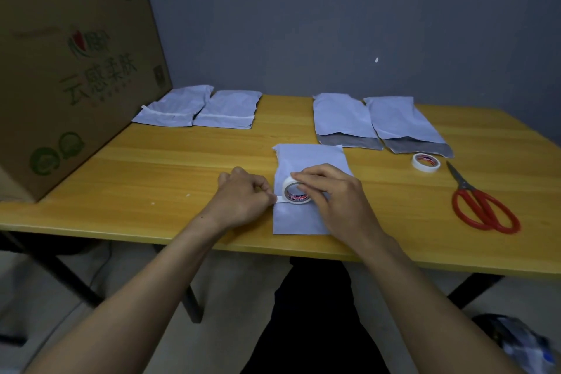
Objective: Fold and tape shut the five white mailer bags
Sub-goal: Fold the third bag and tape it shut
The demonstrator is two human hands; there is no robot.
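A folded white mailer bag [303, 222] lies at the table's near edge. On it stands a white tape roll [296, 191], gripped by my right hand [334, 194]. My left hand [243, 200] pinches the tape's free end [280, 199] at the bag's left edge. Two folded bags with tape strips lie at the back left [176, 109] [229, 111]. Two more bags with grey open flaps lie at the back right [343, 118] [400, 121].
A second tape roll [425, 162] and red-handled scissors [482, 206] lie to the right on the yellow wooden table [151, 179]. A large cardboard box [60, 76] stands on the table's left end. A grey wall is behind.
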